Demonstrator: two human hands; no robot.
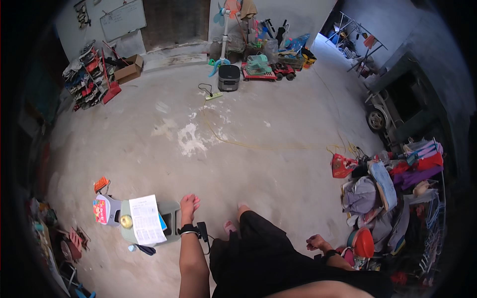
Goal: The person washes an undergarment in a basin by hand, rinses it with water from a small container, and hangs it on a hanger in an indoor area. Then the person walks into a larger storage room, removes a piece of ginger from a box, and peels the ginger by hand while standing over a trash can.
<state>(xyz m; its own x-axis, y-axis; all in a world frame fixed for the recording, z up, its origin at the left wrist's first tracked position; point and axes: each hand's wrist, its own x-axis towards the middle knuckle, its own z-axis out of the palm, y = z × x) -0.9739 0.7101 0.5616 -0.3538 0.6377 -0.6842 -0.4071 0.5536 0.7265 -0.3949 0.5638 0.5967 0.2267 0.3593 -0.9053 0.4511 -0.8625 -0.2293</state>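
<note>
My left hand (189, 204) hangs with its fingers loosely bent and apart, holding nothing that I can see. It is just right of a grey-green plastic stool (171, 236). Printed paper sheets (147, 218) lie on the stool, partly over a blue item (162, 223). Beside them sits a round yellow-green fruit (126, 221). My right hand (317, 242) hangs low on the right, fingers loosely curled but apart, with nothing visible in it. Nearest to it is a red-orange basin (364, 242). Both wrists wear bands.
A white-grey stool (112, 206) with a colourful booklet (100, 211) adjoins the green one. Heaped clothes (365, 196) crowd the right. A yellow cord (248, 146) crosses the concrete floor to a power strip (214, 96) near a grey-black appliance (229, 78). A shoe rack (89, 79) stands far left.
</note>
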